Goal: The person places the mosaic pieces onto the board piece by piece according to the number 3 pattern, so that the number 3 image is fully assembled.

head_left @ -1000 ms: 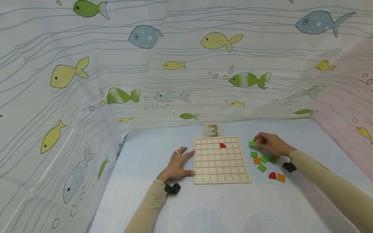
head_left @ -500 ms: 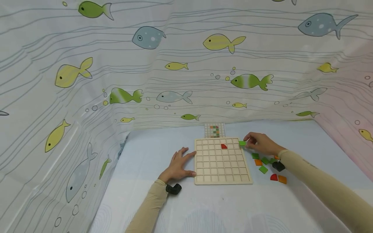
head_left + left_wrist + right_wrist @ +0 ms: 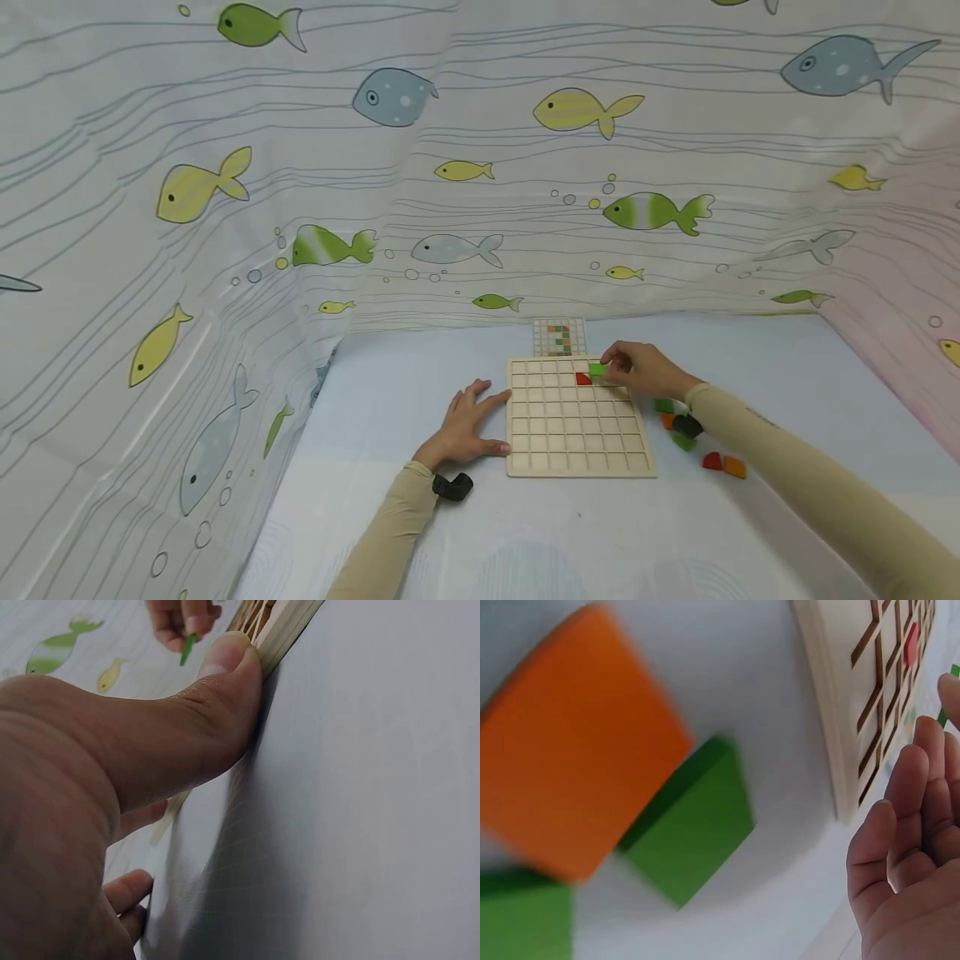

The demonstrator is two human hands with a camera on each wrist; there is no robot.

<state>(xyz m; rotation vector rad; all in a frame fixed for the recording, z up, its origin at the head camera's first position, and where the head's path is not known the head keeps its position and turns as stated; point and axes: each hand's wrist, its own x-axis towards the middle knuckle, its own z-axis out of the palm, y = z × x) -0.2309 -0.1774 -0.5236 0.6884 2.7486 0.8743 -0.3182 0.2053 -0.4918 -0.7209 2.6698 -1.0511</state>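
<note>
A wooden grid board [image 3: 555, 425] lies on the table, with one red quarter-circle tile [image 3: 582, 378] in an upper cell. My right hand [image 3: 645, 369] pinches a green square tile [image 3: 596, 369] over the board's top right part, just beside the red tile. Whether the green tile touches the board, I cannot tell. At the board's left edge, my left hand [image 3: 465, 425] has its fingers spread, and its thumb [image 3: 225, 682] presses against the wooden side. In the left wrist view the green tile shows edge-on between the right hand's fingertips.
Right of the board lie loose tiles: green [image 3: 663, 405], orange [image 3: 667, 421], another red quarter-circle [image 3: 712, 460] and an orange one [image 3: 735, 467] among them. The right forearm partly hides this group. A pattern card [image 3: 543, 342] is behind the board, before a fish-print curtain [image 3: 450, 208].
My right hand has carried the green tile leftward from beside the loose tiles to over the board. The left hand stays at the board's edge. The head view has shifted slightly.
</note>
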